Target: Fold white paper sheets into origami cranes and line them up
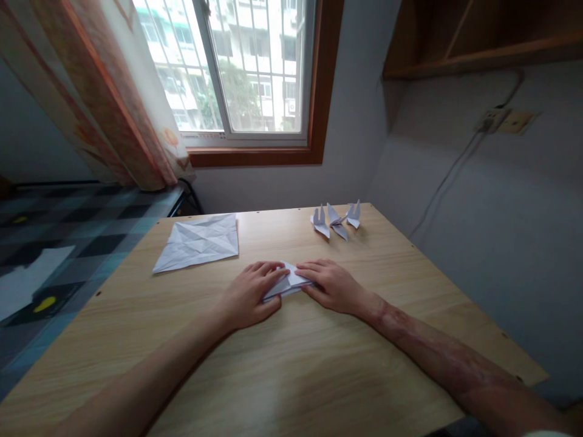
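Both my hands rest on a small folded piece of white paper (290,281) in the middle of the wooden table (291,358). My left hand (252,294) lies over its left part with the fingers curled down onto the fold. My right hand (330,284) presses its right part, fingers close together and pointing left. The paper lies flat on the table, partly hidden under the fingers.
A creased, unfolded white sheet (199,241) lies at the back left of the table. Three folded paper figures (336,220) stand at the back right. A window (228,67) and curtain (104,91) are behind, a bed with a checked cover (59,237) to the left.
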Demonstrator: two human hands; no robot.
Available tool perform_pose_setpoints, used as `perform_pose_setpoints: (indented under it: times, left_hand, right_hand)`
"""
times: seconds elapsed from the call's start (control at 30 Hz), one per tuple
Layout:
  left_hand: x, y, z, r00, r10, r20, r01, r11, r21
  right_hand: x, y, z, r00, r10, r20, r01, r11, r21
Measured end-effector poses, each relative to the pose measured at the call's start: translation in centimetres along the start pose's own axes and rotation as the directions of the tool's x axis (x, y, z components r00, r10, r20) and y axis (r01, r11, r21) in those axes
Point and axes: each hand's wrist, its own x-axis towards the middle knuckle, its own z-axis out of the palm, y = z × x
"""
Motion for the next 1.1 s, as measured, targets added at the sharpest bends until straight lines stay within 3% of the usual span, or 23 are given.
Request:
perform_pose_setpoints:
  times: [0.13, 0.27, 0.4, 0.5, 0.57, 0.63, 0.77, 0.87, 0.93, 1.03, 1.1]
  left_hand:
    - [0.4, 0.6, 0.3, 0.998, -0.063, -0.016, 0.064, 0.997, 0.044]
    - [1.2, 1.7, 0.8, 0.978, -0.2, -0.062, 0.205, 0.973, 0.109]
    - [1.9, 1.8, 1.2, 0.95, -0.303, -0.074, 0.312, 0.936, 0.162]
    - [2.1, 1.2, 1.2, 0.94, -0.301, -0.162, 0.324, 0.934, 0.147]
    - [2.0, 1.0, 1.1, 0.919, -0.302, -0.253, 0.33, 0.941, 0.077]
    - [1.9, 1.0, 1.1, 0.885, -0.326, -0.332, 0.331, 0.943, -0.041]
    - [1.8, 1.3, 1.4, 0.825, -0.413, -0.385, 0.293, 0.896, -0.333]
    - [1.8, 0.8, 1.7, 0.794, -0.494, -0.355, 0.326, 0.838, -0.437]
    - [1.8, 0.2, 1.7, 0.804, -0.49, -0.337, 0.344, 0.846, -0.408]
    - [1.8, -0.8, 1.7, 0.854, -0.394, -0.341, 0.316, 0.912, -0.262]
    - [1.8, -1.2, 1.6, 0.89, -0.315, -0.33, 0.271, 0.947, -0.173]
  right_hand:
    - [0.3, 0.1, 0.1, 0.999, -0.03, -0.019, 0.029, 0.999, -0.039]
    - [0.9, 0.0, -0.2, 0.998, 0.014, -0.057, -0.015, 1.0, -0.012]
    - [2.1, 0.2, 0.1, 0.976, 0.149, -0.158, -0.133, 0.985, 0.107]
    - [3.1, 0.8, 1.3, 0.893, 0.358, -0.273, -0.254, 0.901, 0.351]
    - [3.5, 1.2, 2.3, 0.837, 0.482, -0.26, -0.267, 0.773, 0.575]
    - [3.7, 1.2, 3.2, 0.83, 0.516, -0.212, -0.269, 0.703, 0.659]
    - [3.6, 0.6, 3.8, 0.865, 0.465, -0.191, -0.274, 0.754, 0.596]
    - [3.4, 0.6, 3.7, 0.893, 0.405, -0.194, -0.219, 0.77, 0.599]
    - [3.2, 0.9, 3.5, 0.883, 0.413, -0.222, -0.209, 0.771, 0.601]
    - [3.0, 1.7, 3.2, 0.857, 0.434, -0.278, -0.237, 0.811, 0.536]
    - [2.9, 2.1, 2.9, 0.875, 0.397, -0.277, -0.244, 0.856, 0.456]
